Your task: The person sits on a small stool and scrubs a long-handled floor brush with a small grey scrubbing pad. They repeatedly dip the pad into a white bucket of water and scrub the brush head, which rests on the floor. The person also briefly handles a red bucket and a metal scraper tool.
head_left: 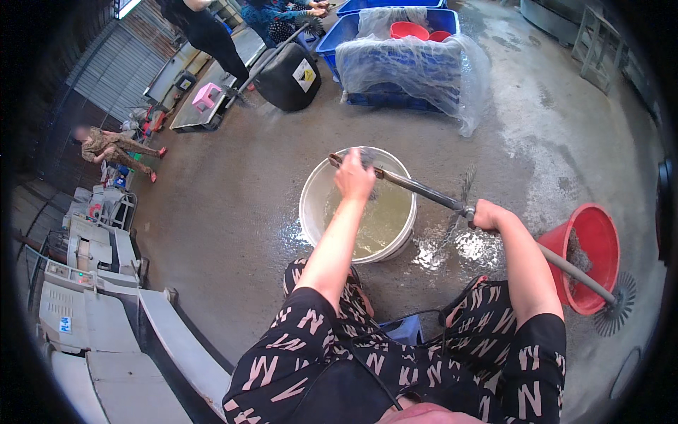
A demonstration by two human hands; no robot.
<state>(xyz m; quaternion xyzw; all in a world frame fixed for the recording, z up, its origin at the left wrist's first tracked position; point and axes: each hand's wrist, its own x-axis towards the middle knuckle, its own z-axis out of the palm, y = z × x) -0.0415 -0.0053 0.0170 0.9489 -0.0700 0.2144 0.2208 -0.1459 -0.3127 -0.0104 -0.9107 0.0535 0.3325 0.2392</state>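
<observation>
A long grey metal rod point(424, 191) slants across in front of me, carrying spiky, brush-like discs. My right hand point(487, 215) is closed around it, beside a spiked disc point(466, 185). Over the white bucket point(306, 212), near the rod's left end, my left hand point(354, 178) has its fingers curled at something dark and bristly, blurred by motion. It may be another disc. Cloudy greenish water point(378, 222) lies in the bucket. Another spiked disc point(616, 305) sits at the rod's right end, beside a red bucket point(609, 237) holding grey matter.
Blue tubs point(395, 95) draped with pale netting stand at the far side, with red basins point(409, 30) in them. A black jerrycan point(286, 79) and a pink stool point(206, 96) are at far left. Grey machines point(106, 311) line the left. Other people are in the background. The concrete floor point(226, 205) looks wet.
</observation>
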